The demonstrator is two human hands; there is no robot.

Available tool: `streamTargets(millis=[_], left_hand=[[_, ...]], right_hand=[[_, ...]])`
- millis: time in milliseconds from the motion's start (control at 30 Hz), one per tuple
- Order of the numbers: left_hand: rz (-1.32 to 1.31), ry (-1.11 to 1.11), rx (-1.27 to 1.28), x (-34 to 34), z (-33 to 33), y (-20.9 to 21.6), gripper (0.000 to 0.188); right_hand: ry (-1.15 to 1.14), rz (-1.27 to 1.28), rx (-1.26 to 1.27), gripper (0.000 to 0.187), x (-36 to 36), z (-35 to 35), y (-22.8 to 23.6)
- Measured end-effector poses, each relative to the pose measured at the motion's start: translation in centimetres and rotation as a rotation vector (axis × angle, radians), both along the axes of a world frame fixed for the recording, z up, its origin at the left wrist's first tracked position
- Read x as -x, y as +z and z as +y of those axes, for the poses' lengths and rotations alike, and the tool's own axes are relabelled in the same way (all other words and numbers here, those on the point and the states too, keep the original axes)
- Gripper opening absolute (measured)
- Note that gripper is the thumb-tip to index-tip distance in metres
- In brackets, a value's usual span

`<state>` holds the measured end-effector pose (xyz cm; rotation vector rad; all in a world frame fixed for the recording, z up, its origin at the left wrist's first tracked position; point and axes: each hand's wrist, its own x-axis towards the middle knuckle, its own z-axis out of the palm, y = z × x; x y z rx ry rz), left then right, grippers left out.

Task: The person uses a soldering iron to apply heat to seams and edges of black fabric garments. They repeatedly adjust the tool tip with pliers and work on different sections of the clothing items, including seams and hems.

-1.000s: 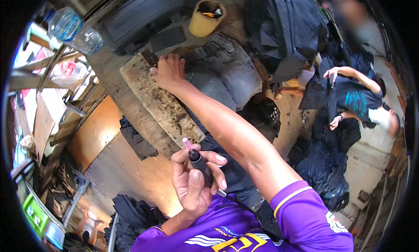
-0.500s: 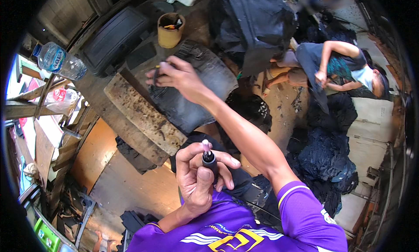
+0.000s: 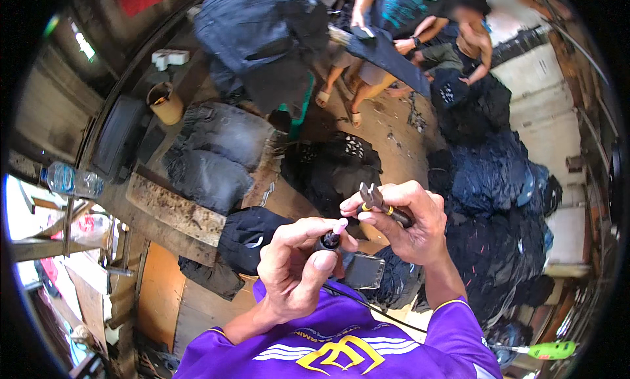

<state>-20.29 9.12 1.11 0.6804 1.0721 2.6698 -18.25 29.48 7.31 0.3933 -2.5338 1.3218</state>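
My left hand (image 3: 292, 267) is closed around the black handpiece of a rotary tool (image 3: 326, 241), held upright in front of my chest. A small pink grinding stone (image 3: 340, 225) sticks up from its tip, beside my left index finger. Just to the right, my right hand (image 3: 423, 225) grips a pair of cutting pliers (image 3: 372, 196) with black and yellow handles. The metal jaws point up and left, slightly apart. They are close to the pink stone; whether they touch it I cannot tell. A black cable (image 3: 374, 307) runs across my purple shirt.
Faded dark jeans (image 3: 226, 139) lie on the table behind a stained wooden board (image 3: 177, 208). A yellow pot (image 3: 165, 105) and a water bottle (image 3: 72, 180) stand left. Heaped dark garments (image 3: 492, 215) fill the right. Two people are at the far right. A green tool (image 3: 551, 350) lies lower right.
My right hand has come back from the table at the far left, bringing the pliers beside the rotary tool. My view has shifted to the right.
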Motion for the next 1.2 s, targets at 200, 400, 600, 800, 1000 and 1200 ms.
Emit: streamTargets(millis=[200, 400, 600, 800, 1000, 1200], left_hand=[[0.187, -0.012, 0.030, -3.6, 3.3, 2.2, 0.040], [0.333, 0.044, 0.075, -6.5, 4.9, 3.5, 0.046], [0.376, 0.105, 0.116, -8.5, 5.3, 4.8, 0.041], [0.449, 0.207, 0.140, -9.1, 5.6, 5.3, 0.044], [0.503, 0.362, 0.225, -9.3, 5.3, 5.7, 0.039], [0.524, 0.495, 0.236, -9.4, 5.3, 5.6, 0.043]], right_hand=[[-0.069, 0.216, -0.154, 0.022, -6.5, 3.2, 3.5], [-0.041, 0.390, -0.274, 0.023, -9.8, 4.9, 5.6], [-0.057, 0.522, -0.414, 0.021, -11.9, 5.8, 6.7], [-0.091, 0.517, -0.382, 0.037, -13.2, 5.6, 6.5], [-0.111, 0.523, -0.409, 0.035, -13.7, 4.9, 6.4], [-0.089, 0.532, -0.428, 0.034, -14.0, 4.3, 6.5]])
